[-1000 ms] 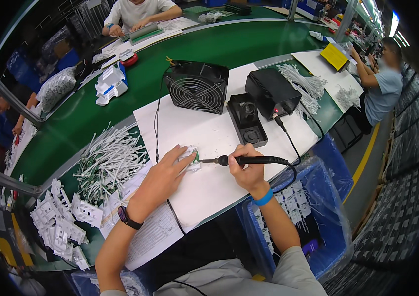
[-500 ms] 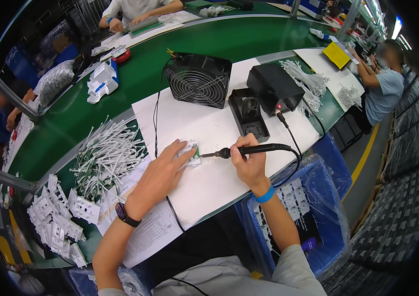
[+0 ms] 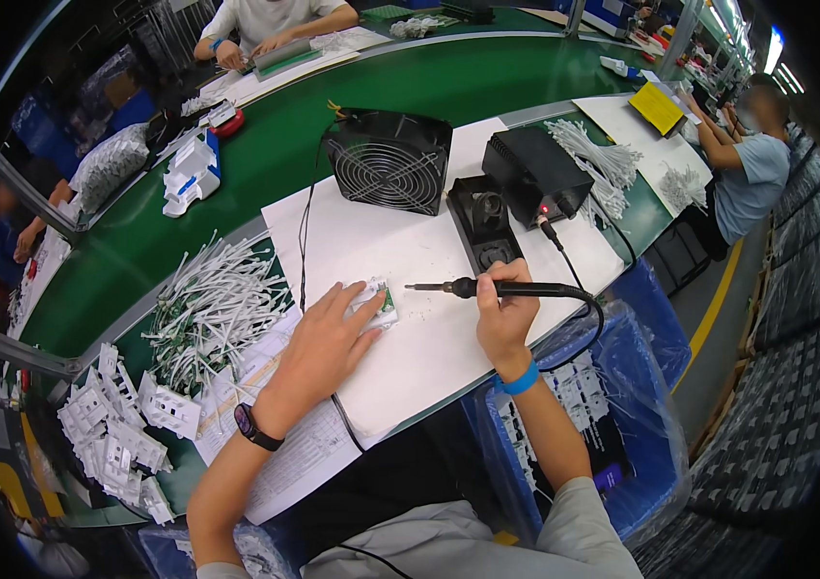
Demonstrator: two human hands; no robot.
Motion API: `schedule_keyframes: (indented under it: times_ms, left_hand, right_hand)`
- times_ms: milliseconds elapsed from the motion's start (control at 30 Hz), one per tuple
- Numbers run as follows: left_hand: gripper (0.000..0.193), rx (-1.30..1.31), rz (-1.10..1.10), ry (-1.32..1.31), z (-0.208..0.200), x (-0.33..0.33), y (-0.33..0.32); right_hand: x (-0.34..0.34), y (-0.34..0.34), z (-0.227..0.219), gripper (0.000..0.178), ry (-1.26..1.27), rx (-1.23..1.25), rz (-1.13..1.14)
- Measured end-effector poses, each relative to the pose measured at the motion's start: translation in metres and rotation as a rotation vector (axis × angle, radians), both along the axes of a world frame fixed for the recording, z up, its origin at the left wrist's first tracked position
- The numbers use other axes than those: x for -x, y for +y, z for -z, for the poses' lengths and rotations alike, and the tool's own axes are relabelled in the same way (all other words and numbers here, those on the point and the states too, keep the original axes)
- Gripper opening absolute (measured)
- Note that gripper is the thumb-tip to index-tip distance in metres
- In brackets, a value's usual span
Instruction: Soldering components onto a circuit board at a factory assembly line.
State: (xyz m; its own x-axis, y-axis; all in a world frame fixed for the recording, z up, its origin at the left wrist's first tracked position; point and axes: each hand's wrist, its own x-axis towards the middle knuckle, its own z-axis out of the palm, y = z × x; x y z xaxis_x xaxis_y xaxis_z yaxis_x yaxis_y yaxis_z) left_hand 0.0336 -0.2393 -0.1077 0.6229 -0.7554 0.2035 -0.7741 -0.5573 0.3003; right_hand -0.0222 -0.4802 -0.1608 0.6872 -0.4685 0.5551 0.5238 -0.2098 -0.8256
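Small green circuit board (image 3: 381, 301) was pressed flat on white paper sheet (image 3: 429, 357) by left hand (image 3: 318, 347), fingers spread. Slim black soldering iron (image 3: 497, 288) was clamped by right hand (image 3: 506, 318) fingers.

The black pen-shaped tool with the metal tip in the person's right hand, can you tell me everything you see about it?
The black pen-shaped soldering tool has a slim dark handle and a thin metal tip pointing left. It lies nearly level above the white paper sheet, gripped by the right hand. A black cord runs from its back end, looping by the wrist. The tip hangs in the air, apart from the small green circuit board under the left hand.
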Motion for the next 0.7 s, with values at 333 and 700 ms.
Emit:
schedule_keyframes:
  times_ms: [333, 700]
  left_hand:
    - [0.036, 0.090, -0.137, -0.214, 0.016, 0.016, -0.015]
    - [0.011, 0.321, -0.378, 0.003, 0.015, 0.021, -0.028]
  right_hand:
    - [0.002, 0.001, 0.002, 0.014, -0.127, -0.022, 0.053]
    - [0.009, 0.002, 0.011, 0.012, -0.068, 0.069, -0.048]
